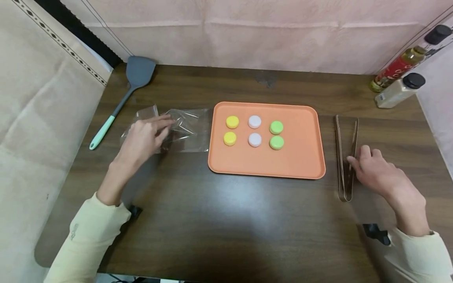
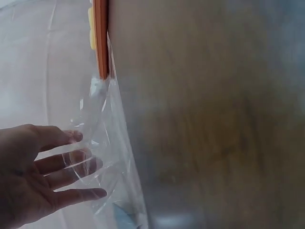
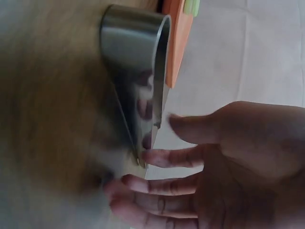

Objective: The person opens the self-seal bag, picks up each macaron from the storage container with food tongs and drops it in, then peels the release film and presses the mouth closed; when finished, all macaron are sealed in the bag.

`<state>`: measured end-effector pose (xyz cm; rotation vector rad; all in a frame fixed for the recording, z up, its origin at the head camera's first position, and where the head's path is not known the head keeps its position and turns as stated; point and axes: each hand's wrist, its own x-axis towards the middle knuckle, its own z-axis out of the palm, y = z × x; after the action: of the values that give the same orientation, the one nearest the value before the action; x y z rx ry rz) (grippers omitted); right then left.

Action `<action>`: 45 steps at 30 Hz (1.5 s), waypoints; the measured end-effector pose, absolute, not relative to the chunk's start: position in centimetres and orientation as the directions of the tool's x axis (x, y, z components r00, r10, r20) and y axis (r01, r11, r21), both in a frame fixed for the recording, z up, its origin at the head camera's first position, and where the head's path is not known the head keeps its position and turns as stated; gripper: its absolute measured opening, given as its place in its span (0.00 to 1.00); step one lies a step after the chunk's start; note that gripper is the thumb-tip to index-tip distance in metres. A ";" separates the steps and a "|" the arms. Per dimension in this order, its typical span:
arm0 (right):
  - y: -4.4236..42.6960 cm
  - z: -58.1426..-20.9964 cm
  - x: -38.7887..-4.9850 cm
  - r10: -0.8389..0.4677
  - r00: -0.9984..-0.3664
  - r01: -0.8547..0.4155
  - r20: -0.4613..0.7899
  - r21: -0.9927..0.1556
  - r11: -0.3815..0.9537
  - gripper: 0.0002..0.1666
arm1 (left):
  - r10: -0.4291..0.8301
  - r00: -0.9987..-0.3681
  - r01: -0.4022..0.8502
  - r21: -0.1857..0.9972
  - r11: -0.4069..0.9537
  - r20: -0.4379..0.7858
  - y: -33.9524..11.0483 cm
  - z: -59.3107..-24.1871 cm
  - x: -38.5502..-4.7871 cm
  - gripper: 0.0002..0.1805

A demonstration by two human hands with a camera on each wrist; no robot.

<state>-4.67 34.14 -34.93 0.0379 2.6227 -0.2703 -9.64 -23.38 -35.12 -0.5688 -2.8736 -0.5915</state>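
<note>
My left hand [image 1: 143, 137] reaches over a clear plastic bag [image 1: 191, 129] left of the tray. In the left wrist view its fingers [image 2: 71, 194] are spread and lie against the crinkled film, not curled round it. At the right, my right hand [image 1: 382, 173] is beside metal tongs [image 1: 341, 173] that lie on the table with their arms apart. The right wrist view shows its thumb and loosely bent fingers [image 3: 162, 183] close to the tongs, not closed round them; contact is unclear. Between the hands, an orange tray [image 1: 262, 163] bears yellow, white and green discs [image 1: 276, 142].
A spatula [image 1: 116, 112] with a grey head and mint handle lies at the back left. A bottle with a red label [image 1: 394, 72] and a clear jar with a black lid [image 1: 394, 94] stand at the back right. Pale cloth [image 1: 233, 39] hangs behind the wooden table [image 1: 226, 220].
</note>
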 end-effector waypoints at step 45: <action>35.9 -36.8 -6.7 -0.422 -0.902 -0.422 0.091 -0.396 0.816 0.20 | 0.416 -0.785 0.618 0.534 0.577 0.459 -22.1 -36.9 -11.8 0.04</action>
<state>-6.74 35.92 -36.85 -0.6952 2.9928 -0.6524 -11.78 -22.10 -36.87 -0.8507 -2.5269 -1.0178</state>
